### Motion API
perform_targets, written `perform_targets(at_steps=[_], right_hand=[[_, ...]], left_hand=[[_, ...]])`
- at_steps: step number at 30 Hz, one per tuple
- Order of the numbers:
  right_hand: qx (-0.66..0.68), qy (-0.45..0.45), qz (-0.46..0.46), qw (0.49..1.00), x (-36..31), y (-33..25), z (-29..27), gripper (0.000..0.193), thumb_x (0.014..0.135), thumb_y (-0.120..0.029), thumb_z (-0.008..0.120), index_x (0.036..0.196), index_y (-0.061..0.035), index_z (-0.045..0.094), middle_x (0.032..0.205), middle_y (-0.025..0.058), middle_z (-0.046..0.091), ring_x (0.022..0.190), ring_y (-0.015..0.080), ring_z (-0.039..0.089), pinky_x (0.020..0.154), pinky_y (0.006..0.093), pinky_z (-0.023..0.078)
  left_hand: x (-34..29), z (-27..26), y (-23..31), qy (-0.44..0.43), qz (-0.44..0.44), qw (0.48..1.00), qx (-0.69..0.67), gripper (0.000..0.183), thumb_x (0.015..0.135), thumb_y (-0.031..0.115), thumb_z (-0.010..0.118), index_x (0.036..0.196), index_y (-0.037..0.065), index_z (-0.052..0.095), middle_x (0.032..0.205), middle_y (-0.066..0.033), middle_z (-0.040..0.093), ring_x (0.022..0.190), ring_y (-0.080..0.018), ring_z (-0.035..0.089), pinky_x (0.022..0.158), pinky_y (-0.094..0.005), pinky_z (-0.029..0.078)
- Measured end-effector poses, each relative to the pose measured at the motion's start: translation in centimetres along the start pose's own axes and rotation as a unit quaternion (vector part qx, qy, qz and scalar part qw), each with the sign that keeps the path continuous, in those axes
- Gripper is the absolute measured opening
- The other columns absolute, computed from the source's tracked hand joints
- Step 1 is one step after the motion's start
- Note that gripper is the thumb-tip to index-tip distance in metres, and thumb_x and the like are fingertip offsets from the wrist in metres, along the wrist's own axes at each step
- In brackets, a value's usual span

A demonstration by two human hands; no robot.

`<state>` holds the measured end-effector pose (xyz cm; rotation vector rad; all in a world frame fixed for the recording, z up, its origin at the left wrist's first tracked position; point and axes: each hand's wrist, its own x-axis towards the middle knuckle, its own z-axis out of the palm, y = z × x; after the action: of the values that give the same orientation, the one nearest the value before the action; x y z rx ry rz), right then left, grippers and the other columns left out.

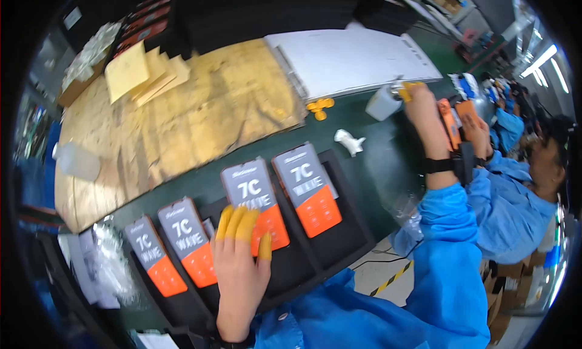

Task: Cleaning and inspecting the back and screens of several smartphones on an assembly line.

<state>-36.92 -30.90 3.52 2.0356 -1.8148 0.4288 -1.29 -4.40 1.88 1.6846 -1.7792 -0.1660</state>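
Note:
Several phones with grey-and-orange printed films lie in a black tray [357, 243] in front of me. My left hand [237, 276], with yellow finger cots, reaches over the lower part of one phone [245, 182]; its fingers are stretched out and the thumb is apart. To the right of it lies another phone [308, 191]; further left are a third phone [188, 240] and one more phone [154, 258]. At the far right my right hand [422, 109], also in yellow cots, has its fingers closed at the metal top of a tilted, whitish plastic bottle [382, 105].
A crumpled white tissue [348, 143] and yellow finger cots [321, 108] lie on the green table. Behind are a worn wooden board [224, 100] with yellow sheets [142, 76], and a white board [357, 61]. Another bottle [77, 162] stands left. A co-worker [509, 191] is close on the right.

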Motion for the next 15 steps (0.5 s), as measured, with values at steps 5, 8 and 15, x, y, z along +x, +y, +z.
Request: perform_targets(at_steps=[5,8,15], right_hand=[[0.054,0.000,0.025,0.998,-0.4,0.3,-1.4,0.014,0.082,-0.003,0.057,0.092,0.0039,0.064,0.090,0.0248,0.063,0.081,0.0414,0.062,0.073,0.0443,0.050],[0.023,0.041,-0.052,0.998,-0.7,1.3,0.7,0.015,0.080,-0.004,0.059,0.091,0.0045,0.064,0.089,0.0252,0.063,0.084,0.0410,0.061,0.074,0.0443,0.049],[0.079,0.039,0.006,0.996,-1.4,-0.2,-0.2,0.011,0.078,0.000,0.057,0.086,0.0060,0.062,0.091,0.0241,0.060,0.084,0.0417,0.060,0.074,0.0446,0.049]], left_hand=[[6.7,1.2,-1.9,-0.006,-0.002,0.999,0.053,0.035,0.082,0.007,0.062,0.115,0.002,0.054,0.113,-0.0199,0.058,0.106,-0.0392,0.054,0.089,-0.0438,0.042],[8.9,3.2,-4.5,-0.046,-0.066,0.990,0.114,0.030,0.084,0.011,0.059,0.112,0.001,0.055,0.098,-0.0211,0.062,0.092,-0.0395,0.058,0.081,-0.0451,0.045],[8.5,2.0,-5.4,-0.067,-0.173,0.983,0.012,0.030,0.086,0.012,0.059,0.114,0.003,0.057,0.087,-0.0199,0.066,0.082,-0.0394,0.061,0.071,-0.0435,0.047]])
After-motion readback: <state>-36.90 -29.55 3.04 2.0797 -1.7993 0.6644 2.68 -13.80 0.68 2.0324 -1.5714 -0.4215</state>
